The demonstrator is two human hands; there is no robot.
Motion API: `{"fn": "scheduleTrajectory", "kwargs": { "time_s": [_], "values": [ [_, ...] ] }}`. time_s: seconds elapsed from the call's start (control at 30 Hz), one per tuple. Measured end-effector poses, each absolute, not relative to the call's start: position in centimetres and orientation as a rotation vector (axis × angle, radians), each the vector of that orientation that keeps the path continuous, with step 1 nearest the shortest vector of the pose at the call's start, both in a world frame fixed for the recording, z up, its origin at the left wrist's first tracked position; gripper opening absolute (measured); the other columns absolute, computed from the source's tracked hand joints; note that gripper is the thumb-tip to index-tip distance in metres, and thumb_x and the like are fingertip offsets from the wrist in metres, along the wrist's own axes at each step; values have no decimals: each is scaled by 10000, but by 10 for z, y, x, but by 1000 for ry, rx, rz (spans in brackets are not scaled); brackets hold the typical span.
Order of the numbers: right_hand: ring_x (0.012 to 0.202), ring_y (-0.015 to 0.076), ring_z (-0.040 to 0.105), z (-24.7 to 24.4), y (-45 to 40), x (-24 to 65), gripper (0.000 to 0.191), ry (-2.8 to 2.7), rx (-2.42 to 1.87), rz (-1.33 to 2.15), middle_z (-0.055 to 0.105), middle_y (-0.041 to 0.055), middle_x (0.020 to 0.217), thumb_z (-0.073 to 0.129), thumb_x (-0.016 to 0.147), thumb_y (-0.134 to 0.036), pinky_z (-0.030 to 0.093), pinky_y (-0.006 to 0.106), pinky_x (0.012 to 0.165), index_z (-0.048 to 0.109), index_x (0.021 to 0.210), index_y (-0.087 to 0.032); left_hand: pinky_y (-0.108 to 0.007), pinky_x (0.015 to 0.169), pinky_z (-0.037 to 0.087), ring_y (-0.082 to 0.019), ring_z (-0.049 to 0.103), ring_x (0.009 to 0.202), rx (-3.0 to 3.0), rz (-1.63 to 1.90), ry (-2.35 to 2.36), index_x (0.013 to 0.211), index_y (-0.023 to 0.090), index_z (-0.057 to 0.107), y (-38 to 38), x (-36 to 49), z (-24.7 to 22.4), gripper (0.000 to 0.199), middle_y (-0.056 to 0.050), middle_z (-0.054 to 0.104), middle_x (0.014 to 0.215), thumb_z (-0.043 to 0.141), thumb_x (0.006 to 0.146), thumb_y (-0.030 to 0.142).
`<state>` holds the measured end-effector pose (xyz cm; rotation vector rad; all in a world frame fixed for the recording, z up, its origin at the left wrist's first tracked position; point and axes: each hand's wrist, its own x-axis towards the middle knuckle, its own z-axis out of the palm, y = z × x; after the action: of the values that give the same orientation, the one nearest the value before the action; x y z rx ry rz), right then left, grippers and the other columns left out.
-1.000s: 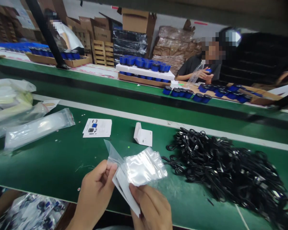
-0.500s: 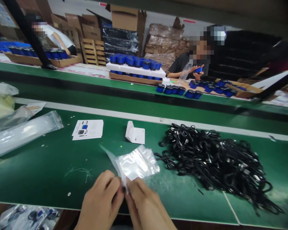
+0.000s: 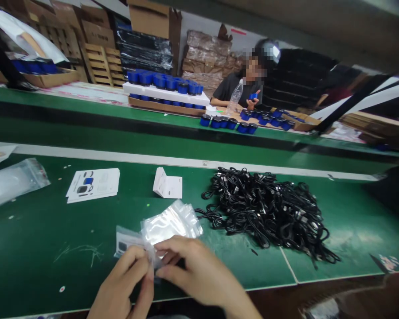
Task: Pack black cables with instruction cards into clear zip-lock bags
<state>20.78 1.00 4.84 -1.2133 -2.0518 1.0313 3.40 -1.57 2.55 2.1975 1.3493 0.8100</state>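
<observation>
My left hand (image 3: 128,281) is closed on a clear plastic bag (image 3: 128,240) with a printed card showing inside it. My right hand (image 3: 189,266) pinches the right edge of the same bag with thumb and fingers. Just behind the hands lies a pile of clear zip bags (image 3: 173,221). Printed sheets (image 3: 95,184) are stacked at the left, and a folded white leaflet (image 3: 169,185) stands behind the pile. Coiled black cables (image 3: 266,208) form a large heap on the right.
Across the green bench (image 3: 246,266), a person (image 3: 232,88) holds a blue item near a plastic bottle (image 3: 234,99). Blue containers (image 3: 166,82) stand on a white tray. A long plastic bag (image 3: 13,181) lies far left; another person's white sleeve (image 3: 26,33) shows behind.
The view has shifted right. The bag in my hands has turned so its printed card shows at the left. My right hand has opened out somewhat from the tight grip beside my left hand.
</observation>
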Motion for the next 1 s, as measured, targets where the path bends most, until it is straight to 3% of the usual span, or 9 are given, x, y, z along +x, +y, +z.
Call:
{"fn": "scheduleTrajectory", "kwargs": {
  "time_s": [0.1,0.17,0.27,0.37,0.53,0.63,0.73,0.87,1.0],
  "values": [
    [839,193,624,58,25,240,230,-2146,-1628,374,669,71,945,639,819,-91,509,298,753,658,1038,-156,-192,624,472,-117,571,656,2158,725,1416,731,241,435,-6,32,27,203,29,525,752,365,922,226],
    [825,269,588,57,36,255,198,-2119,-1801,90,646,132,875,626,750,14,483,394,725,690,894,-107,-202,577,452,-112,555,601,2140,692,1466,697,238,418,-1,33,27,245,38,519,718,355,933,251],
    [779,288,561,50,46,265,183,-2103,-1812,18,626,127,780,589,730,28,446,405,678,666,713,-136,-210,514,416,-106,515,530,2149,690,1502,657,236,378,3,39,25,270,51,485,664,357,926,253],
    [821,295,561,42,51,268,115,-1993,-1780,-20,632,129,812,542,811,-97,431,420,721,628,759,-152,-215,521,408,-109,500,529,2129,711,1537,651,236,362,4,42,25,268,51,473,658,355,919,248],
    [745,220,620,41,38,259,104,-1777,-1683,141,656,87,810,442,905,-218,478,340,680,531,882,-168,-217,544,418,-114,521,566,2066,653,1520,669,234,392,3,42,25,283,39,491,693,339,942,289],
    [596,133,611,47,15,237,144,-1719,-1462,714,611,-14,679,354,964,-243,474,214,548,483,911,-206,-234,562,434,-125,541,593,2050,641,1529,680,233,413,3,40,24,285,28,505,708,337,945,305],
    [668,145,631,52,-6,214,169,-1774,-1261,1176,607,-12,706,381,944,-207,493,238,637,550,954,-213,-253,660,491,-146,608,727,2026,678,1512,734,227,489,4,37,23,252,-14,557,836,347,932,291],
    [797,213,621,49,-13,197,280,-1961,-1406,1051,606,81,861,362,904,-110,491,328,716,615,1011,-166,-287,859,502,-200,580,1084,1969,723,1541,731,224,563,2,33,23,282,-76,567,1091,376,922,313],
    [749,200,610,44,-9,191,294,-2011,-1362,994,601,96,871,370,893,-97,494,308,689,616,1050,-124,-317,910,495,-199,574,1108,1933,771,1558,788,238,595,-6,35,21,245,-68,540,1238,404,915,325]
  ]
}}
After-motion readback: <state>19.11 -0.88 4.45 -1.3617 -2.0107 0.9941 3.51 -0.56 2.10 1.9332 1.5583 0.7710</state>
